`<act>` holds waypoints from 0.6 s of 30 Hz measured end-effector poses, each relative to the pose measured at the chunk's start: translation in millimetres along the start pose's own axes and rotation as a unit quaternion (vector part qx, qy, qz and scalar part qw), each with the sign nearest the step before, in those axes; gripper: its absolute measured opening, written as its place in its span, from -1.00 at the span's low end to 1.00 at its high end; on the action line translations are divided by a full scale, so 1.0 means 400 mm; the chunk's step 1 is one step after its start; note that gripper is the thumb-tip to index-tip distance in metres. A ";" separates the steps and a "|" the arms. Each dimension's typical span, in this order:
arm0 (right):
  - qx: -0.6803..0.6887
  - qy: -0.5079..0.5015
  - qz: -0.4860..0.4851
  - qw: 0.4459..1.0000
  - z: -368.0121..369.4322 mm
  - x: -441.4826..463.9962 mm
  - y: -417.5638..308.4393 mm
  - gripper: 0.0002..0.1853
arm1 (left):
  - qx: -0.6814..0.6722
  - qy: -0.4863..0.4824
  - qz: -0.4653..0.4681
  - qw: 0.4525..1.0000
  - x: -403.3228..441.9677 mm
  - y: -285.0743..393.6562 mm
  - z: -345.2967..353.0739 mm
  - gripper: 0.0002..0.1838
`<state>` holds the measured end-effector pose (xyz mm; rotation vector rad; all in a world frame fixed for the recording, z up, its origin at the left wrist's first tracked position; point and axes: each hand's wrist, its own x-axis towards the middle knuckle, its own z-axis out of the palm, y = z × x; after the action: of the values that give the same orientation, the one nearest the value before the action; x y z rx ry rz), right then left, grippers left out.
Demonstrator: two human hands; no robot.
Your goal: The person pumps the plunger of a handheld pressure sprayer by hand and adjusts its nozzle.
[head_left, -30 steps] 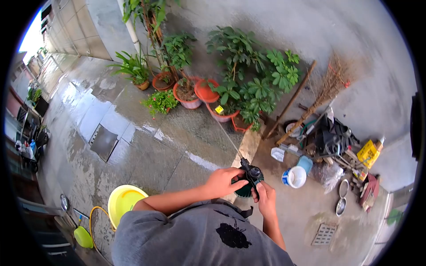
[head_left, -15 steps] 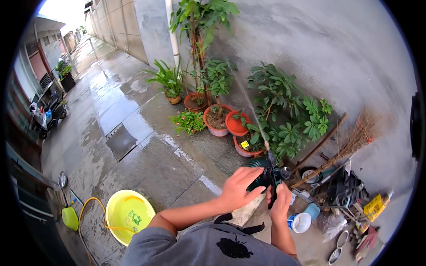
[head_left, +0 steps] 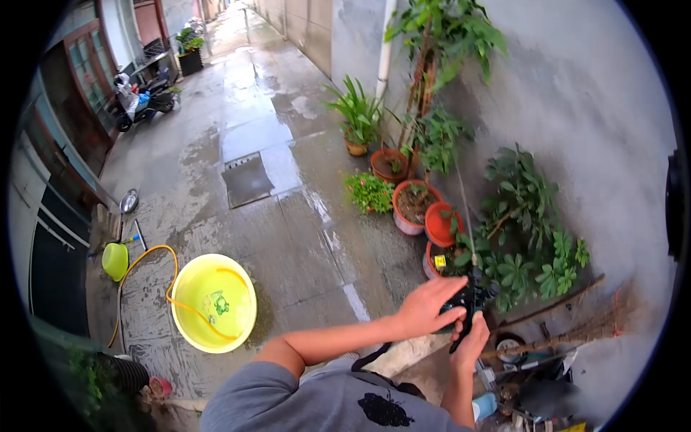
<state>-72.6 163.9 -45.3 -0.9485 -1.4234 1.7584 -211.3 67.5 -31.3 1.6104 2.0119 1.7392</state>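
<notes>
My right hand [head_left: 473, 342] is wrapped round the handle of a dark pressure-washer spray gun [head_left: 472, 295]. My left hand [head_left: 432, 302] lies against the gun's left side, its fingers stretched over the top and the thumb lower down; part of the gun's body is hidden behind it. From the brass-coloured nozzle [head_left: 474, 259] a thin jet of water [head_left: 464, 198] rises towards the potted plants by the wall. Nearest the nozzle are a leafy bush [head_left: 522, 187], an orange-red pot [head_left: 440, 225] and a pot with a yellow label [head_left: 440, 261].
A yellow-green basin [head_left: 180, 324] stands on the wet paving with an orange hose [head_left: 175, 270] running into it. A smaller green basin [head_left: 115, 262] and a scooter [head_left: 147, 101] are on the left. Brooms [head_left: 583, 333] and clutter lie at right along the grey wall [head_left: 590, 144].
My view has turned left, so the plants and basin appear further right or lower and more of the alley shows. Both hands keep hold of the spray gun, with its jet still running.
</notes>
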 end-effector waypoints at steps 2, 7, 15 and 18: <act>-0.019 -0.008 0.019 1.000 -0.025 -0.008 0.037 -0.55 | 0.018 0.052 0.036 0.998 0.013 0.023 0.004 -0.33; -0.040 -0.054 0.008 0.998 -0.137 -0.013 0.161 -0.63 | 0.123 -0.008 0.087 0.989 0.050 0.028 0.132 -0.25; -0.060 -0.048 0.043 0.996 -0.446 -0.039 0.320 -0.59 | 0.214 -0.137 0.002 0.967 -0.105 -0.030 0.573 -0.53; -0.079 -0.048 0.032 0.995 -0.600 -0.077 0.358 -0.57 | 0.230 -0.112 -0.003 0.967 -0.202 0.043 0.701 -0.52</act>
<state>141.0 230.4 -215.5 -1.0138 -1.6283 1.7797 5.5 207.4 -168.4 1.8105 2.4124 1.0690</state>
